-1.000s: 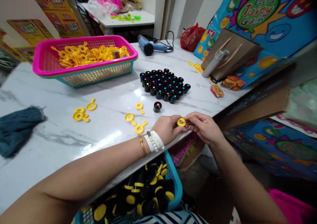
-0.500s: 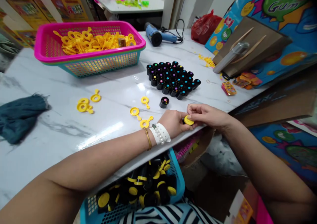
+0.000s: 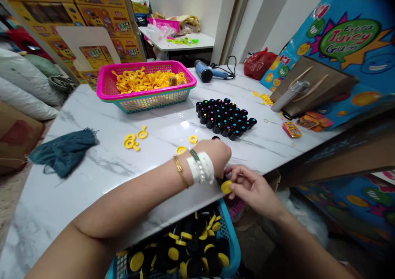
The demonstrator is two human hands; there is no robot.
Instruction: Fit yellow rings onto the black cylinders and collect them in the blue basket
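You are pinching a yellow round cap (image 3: 226,187) by its edge between the thumb and fingers of your right hand (image 3: 251,188), just past the front edge of the white marble table (image 3: 101,122). Your left hand (image 3: 214,157) is curling down at that edge right beside the cap, its fingers turned out of view, so whether it is gripping anything cannot be told. Below both hands, a blue plastic basket (image 3: 230,229) is holding black tubes with yellow ends (image 3: 194,246). Farther along the table, black tubes with coloured dots (image 3: 224,118) are standing in a tight cluster, loose yellow bubble wands (image 3: 131,141) are lying apart from them, and a pink-rimmed basket (image 3: 138,97) is holding a heap more.
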